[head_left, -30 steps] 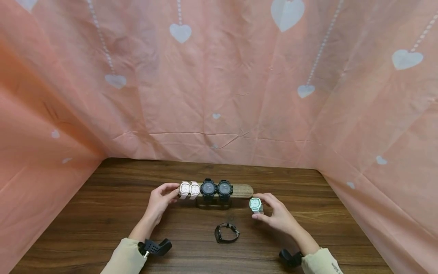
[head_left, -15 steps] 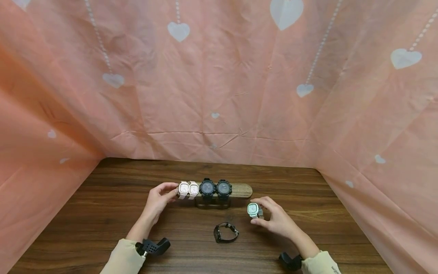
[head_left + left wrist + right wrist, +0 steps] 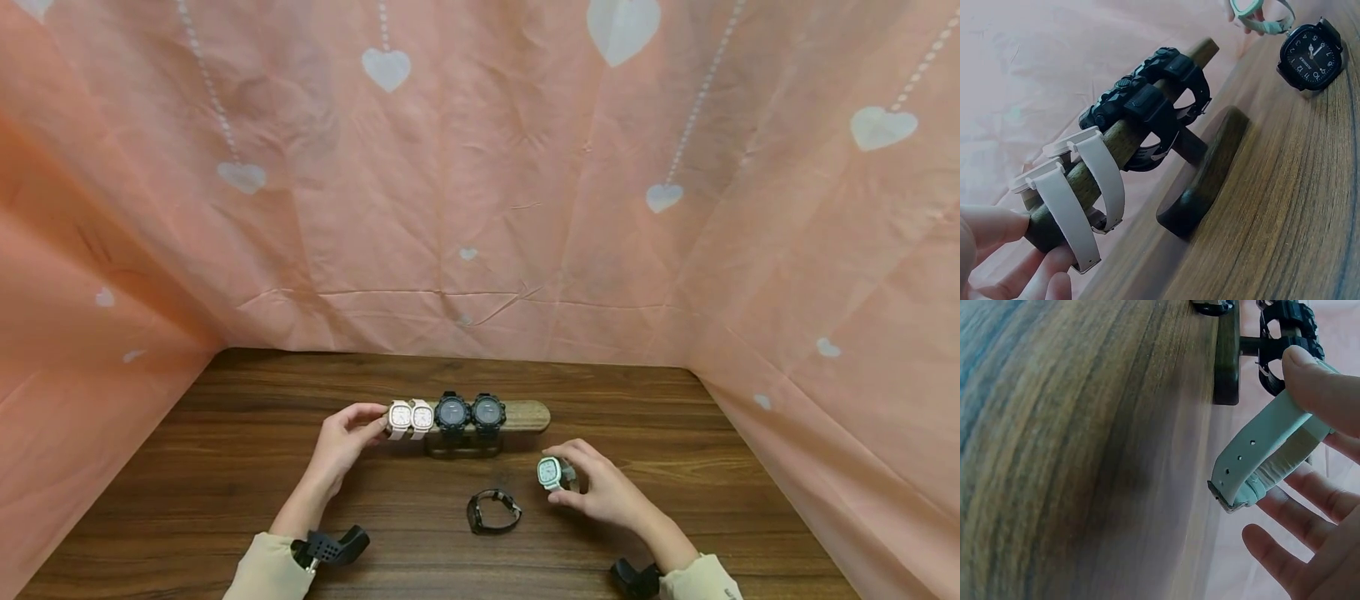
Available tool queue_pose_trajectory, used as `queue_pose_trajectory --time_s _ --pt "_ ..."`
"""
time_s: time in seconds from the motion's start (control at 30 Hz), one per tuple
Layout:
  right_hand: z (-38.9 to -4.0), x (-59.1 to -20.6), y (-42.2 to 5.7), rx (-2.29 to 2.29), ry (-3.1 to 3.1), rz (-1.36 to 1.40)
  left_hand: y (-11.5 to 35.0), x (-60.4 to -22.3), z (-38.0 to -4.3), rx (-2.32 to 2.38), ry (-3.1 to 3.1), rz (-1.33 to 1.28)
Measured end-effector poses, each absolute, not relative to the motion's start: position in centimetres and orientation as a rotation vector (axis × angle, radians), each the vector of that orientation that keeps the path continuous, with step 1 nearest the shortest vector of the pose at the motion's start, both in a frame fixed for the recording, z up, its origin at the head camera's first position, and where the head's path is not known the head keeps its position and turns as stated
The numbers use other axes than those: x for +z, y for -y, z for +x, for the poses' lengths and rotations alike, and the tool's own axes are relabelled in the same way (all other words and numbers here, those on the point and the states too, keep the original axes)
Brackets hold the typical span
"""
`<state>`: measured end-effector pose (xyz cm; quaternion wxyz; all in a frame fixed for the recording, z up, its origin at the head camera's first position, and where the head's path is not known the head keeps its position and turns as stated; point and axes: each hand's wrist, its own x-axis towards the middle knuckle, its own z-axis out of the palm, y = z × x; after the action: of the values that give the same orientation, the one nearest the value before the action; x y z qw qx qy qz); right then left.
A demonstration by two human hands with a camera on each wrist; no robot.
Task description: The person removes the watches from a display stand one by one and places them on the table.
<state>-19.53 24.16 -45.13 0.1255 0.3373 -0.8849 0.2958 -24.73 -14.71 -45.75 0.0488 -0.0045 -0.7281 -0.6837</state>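
A wooden watch stand [image 3: 529, 416] carries two white watches [image 3: 411, 416] at its left and two black watches [image 3: 470, 411] beside them. My left hand [image 3: 341, 442] pinches the left end of its bar, the thumb and fingers next to the outermost white strap in the left wrist view. To the right of the stand, my right hand [image 3: 600, 487] holds a mint-green watch [image 3: 550, 472] above the table, its dial turned up and to the left. In the right wrist view its buckled strap [image 3: 1260, 450] forms a loop under my thumb.
A black square-faced watch [image 3: 1312, 55] lies on the wooden table [image 3: 405, 533] in front of the stand, its strap closed in a loop. Pink curtain [image 3: 480, 167] with white hearts hangs behind and on both sides.
My right hand has drawn the mint-green watch toward me and slightly left, away from the bar's right end, tilting it. My left hand keeps its hold on the stand.
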Motion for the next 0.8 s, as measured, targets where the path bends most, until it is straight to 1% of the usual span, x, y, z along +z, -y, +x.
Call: queue_pose_trajectory --time_s 0.27,0.8 --pt "-19.34 -45.55 -23.91 0.853 2.577 1.028 14.65 -45.71 -24.72 -2.076 2.209 -0.029" --pt "-18.71 -45.71 -23.43 0.736 2.757 1.025 14.24 -45.85 -24.52 -2.079 2.179 -0.004"
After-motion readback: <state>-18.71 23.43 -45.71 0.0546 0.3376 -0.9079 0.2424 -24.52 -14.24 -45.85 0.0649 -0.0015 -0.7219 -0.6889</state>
